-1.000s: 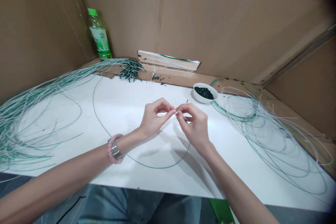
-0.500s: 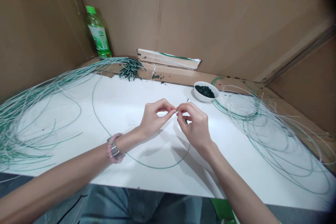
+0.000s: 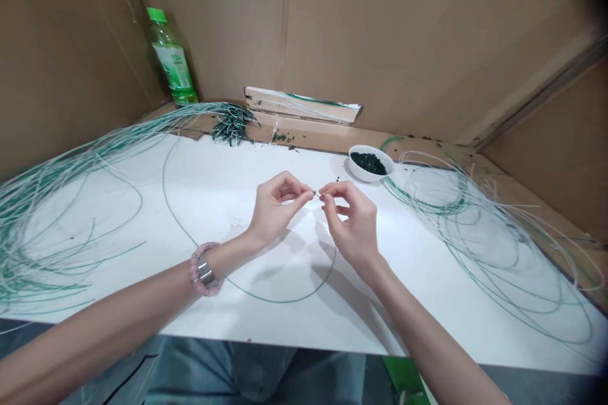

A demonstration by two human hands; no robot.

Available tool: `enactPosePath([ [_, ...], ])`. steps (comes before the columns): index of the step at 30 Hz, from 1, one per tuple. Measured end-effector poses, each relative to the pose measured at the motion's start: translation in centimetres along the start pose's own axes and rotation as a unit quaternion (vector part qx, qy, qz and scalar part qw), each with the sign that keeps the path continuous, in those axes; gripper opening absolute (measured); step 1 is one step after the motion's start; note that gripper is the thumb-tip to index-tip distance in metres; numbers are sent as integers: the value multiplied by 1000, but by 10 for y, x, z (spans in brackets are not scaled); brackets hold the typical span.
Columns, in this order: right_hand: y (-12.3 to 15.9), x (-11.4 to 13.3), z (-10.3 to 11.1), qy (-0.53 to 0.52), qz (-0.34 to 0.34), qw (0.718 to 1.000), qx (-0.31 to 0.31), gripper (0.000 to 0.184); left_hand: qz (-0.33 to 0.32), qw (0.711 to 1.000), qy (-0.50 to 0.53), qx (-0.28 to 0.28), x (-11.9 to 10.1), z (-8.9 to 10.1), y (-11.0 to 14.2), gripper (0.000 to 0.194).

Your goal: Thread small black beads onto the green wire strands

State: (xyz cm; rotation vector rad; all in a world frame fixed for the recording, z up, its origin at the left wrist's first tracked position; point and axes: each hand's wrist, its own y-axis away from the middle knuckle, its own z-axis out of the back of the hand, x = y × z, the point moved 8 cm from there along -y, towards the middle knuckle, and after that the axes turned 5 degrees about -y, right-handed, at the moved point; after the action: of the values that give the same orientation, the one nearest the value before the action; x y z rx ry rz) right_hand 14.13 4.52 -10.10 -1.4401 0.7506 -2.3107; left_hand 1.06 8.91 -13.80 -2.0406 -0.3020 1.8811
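Centrally, the bare left hand (image 3: 272, 210) pinched a tiny dark piece (image 3: 314, 192), too small to identify; the bare right hand (image 3: 355, 221) pinched a thin green strand (image 3: 285, 302), partly hidden.

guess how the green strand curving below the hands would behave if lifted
The green strand is probably springy rather than limp, since it holds a smooth, wide curve below the left hand and right hand. It looks thin, so it is likely light and might shift at a slight nudge.
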Motion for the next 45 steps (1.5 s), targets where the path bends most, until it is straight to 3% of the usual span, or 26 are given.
enactPosePath([
  [16, 2, 12, -6, 45, 85, 995, 25, 10, -19, 1000, -19, 12, -3, -2, 1, 25],
  [28, 3, 6, -9, 10, 44, 998, 41, 7, -31, 999, -36, 9, -5, -3, 2, 28],
  [30, 2, 6, -4, 6, 44, 999, 21, 7, -35, 999, -35, 2, -5, -2, 2, 27],
  [33, 1, 6, 6, 42, 60, 997, -21, 6, -38, 999, -35, -7, -4, 0, 1, 27],
  [38, 1, 16, 3, 113, 134, 985, 0, 9, -40, 999, -34, -6, -4, 1, 2, 29],
  [45, 2, 18, -1, 107, 127, 986, 18, 12, -34, 999, -33, -2, -6, -1, 2, 32],
])
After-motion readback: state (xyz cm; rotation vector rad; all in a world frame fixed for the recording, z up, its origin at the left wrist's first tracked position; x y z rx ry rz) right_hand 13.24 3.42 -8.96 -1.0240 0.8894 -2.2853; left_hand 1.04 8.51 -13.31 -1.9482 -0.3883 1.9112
